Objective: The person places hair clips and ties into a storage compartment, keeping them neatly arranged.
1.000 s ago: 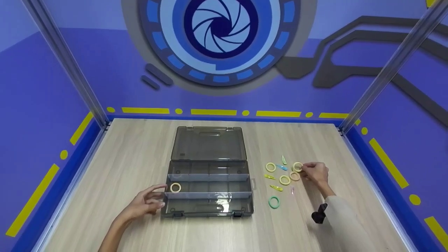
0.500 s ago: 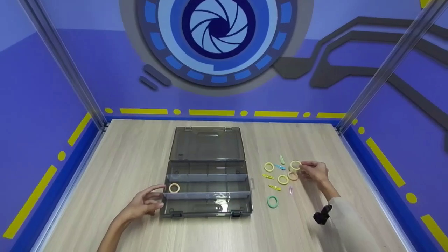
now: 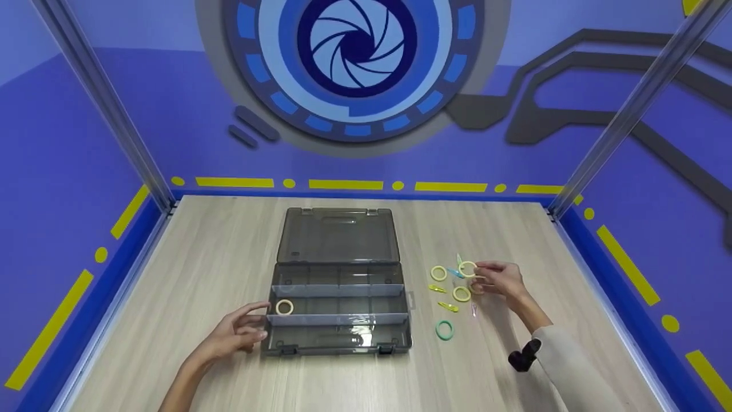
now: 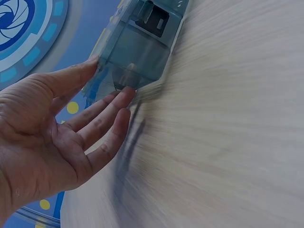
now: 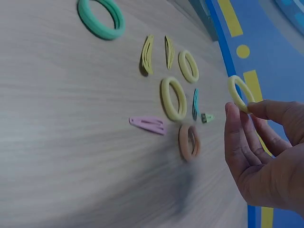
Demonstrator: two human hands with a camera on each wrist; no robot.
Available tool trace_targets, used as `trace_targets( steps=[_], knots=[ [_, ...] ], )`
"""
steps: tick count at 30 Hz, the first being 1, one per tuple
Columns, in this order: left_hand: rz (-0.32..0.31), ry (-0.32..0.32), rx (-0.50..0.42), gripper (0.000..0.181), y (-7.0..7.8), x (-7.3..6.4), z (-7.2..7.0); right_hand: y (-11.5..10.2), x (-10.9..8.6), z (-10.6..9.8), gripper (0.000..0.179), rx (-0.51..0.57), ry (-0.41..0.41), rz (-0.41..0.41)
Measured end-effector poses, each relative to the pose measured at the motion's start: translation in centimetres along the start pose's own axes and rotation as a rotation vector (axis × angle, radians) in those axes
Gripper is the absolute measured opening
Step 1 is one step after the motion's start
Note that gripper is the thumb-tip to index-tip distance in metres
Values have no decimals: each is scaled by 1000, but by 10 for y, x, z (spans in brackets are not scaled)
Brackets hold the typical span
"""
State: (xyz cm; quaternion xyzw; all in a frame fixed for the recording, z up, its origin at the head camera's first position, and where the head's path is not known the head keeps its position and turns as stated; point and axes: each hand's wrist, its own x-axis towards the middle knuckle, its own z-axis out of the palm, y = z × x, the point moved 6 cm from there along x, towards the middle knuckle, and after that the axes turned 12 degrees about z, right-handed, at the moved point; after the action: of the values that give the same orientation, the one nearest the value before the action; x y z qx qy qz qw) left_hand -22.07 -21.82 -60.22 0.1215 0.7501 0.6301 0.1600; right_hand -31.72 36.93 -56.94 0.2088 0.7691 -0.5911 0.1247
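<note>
My right hand (image 3: 503, 278) pinches a pale yellow hair tie (image 5: 232, 88) between thumb and fingers, raised above the table. Below it lie a peach hair tie (image 5: 184, 142), partly covered by the hand in the head view, and a yellow hair tie (image 5: 166, 99). A pink snap hair clip (image 5: 148, 125) and a blue clip (image 5: 195, 104) lie close by. At the other side my left hand (image 3: 231, 332) has loosely extended fingers touching the left side of a smoky clear divided box (image 3: 337, 351). One cream hair tie (image 3: 278, 307) sits in its middle row, at the left end.
The box lid (image 3: 340, 236) lies folded back, away from me. Two yellow clips (image 5: 147, 54), another yellow hair tie (image 5: 183, 65), a green clip (image 5: 207, 118) and a green hair tie (image 5: 107, 33) lie right of the box. Blue-purple panels enclose the table (image 3: 223, 229).
My right hand has lifted the pale yellow hair tie and carried it left, over the blue and green clips. My left hand stays at the box's side.
</note>
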Motion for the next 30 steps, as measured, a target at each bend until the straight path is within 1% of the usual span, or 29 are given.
trace_targets(
  steps=[3, 5, 9, 13, 19, 30],
  knots=[
    [0, 1, 3, 73, 0, -1, 0, -3, -2, 9, 42, 28, -32, 10],
    [-7, 3, 11, 73, 0, -1, 0, -5, -4, 15, 43, 25, -53, 8],
    [-6, 5, 19, 73, 0, -3, 0, -10, -10, 27, 43, -6, -90, -4],
    [15, 1, 13, 72, 2, -2, 0, -16, -15, 39, 43, -33, -125, -20],
    [32, -11, 6, 72, 3, -1, 0, -22, -22, 56, 38, -44, -174, -44],
    [33, -28, -5, 72, 3, -1, -1, -31, -30, 99, 32, -77, -261, -83]
  ],
)
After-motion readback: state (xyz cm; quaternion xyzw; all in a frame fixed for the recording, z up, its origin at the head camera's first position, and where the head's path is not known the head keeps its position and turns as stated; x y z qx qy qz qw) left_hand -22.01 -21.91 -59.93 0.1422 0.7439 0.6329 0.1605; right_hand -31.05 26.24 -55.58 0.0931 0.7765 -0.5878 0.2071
